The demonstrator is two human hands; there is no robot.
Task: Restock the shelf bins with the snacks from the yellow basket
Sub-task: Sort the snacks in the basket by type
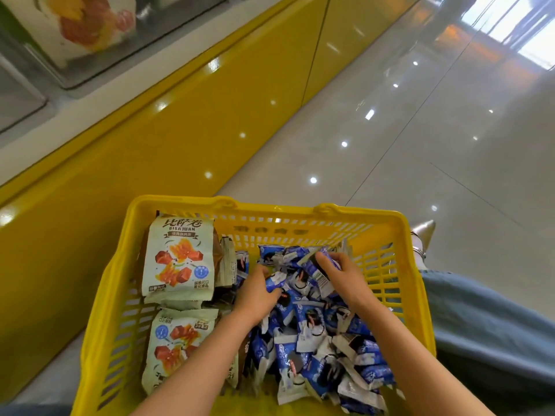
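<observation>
Most stock not yet shelved, I judge: the yellow basket (pixel 180 202) sits heaped with blue packets (pixel 315 349) beneath both hands, left hand (pixel 258 291) and right hand (pixel 339 274) each curled round one, pale packs (pixel 178 259) just left of them, a clear shelf bin (pixel 90 76) well beyond the left hand.

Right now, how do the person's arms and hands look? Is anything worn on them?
The left hand and the right hand are bare: no gloves, and no ring, watch or bracelet shows. The left forearm and the right forearm are uncovered down to the bottom edge of the picture, so no sleeve is in view.
</observation>
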